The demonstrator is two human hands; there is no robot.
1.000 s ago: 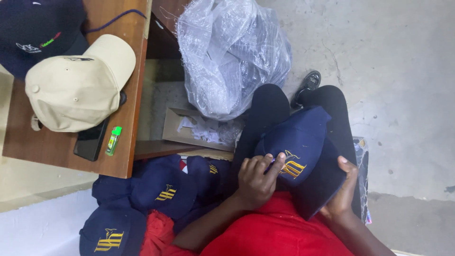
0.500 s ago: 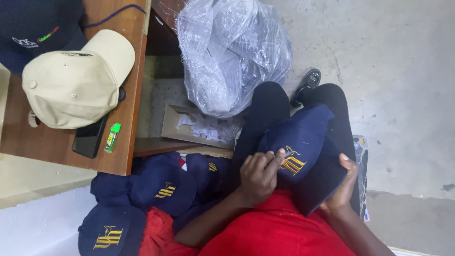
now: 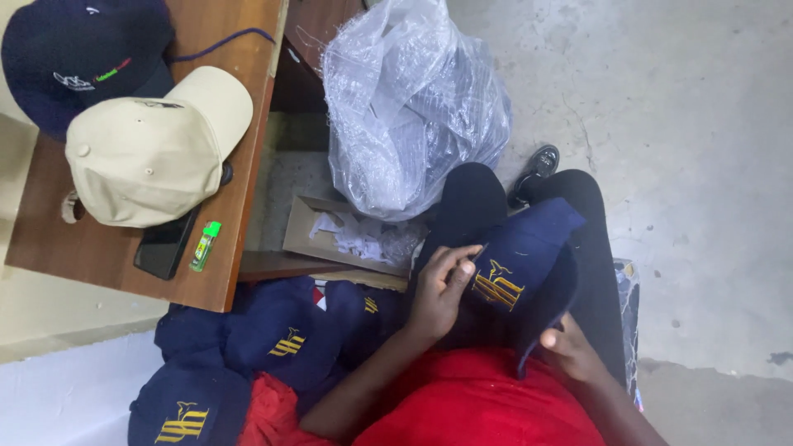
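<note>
A navy cap with gold embroidery (image 3: pixel 516 264) rests on my lap, over my black trousers. My left hand (image 3: pixel 438 289) grips its crown, fingers next to the gold emblem. My right hand (image 3: pixel 566 347) holds the edge of its brim from below. A pile of similar navy caps (image 3: pixel 281 339) lies to my left, partly under the table's edge.
A wooden table (image 3: pixel 239 206) at left carries a beige cap (image 3: pixel 153 153), a dark cap (image 3: pixel 78 58), a black phone (image 3: pixel 165 244) and a green lighter (image 3: pixel 205 245). A crumpled clear plastic bag (image 3: pixel 409 107) and an open cardboard box (image 3: pixel 330 235) sit ahead. Concrete floor (image 3: pixel 677 124) lies to the right.
The view has shifted slightly. My left fingers have moved a little on the cap's crown near the emblem; both hands keep hold of the cap.
</note>
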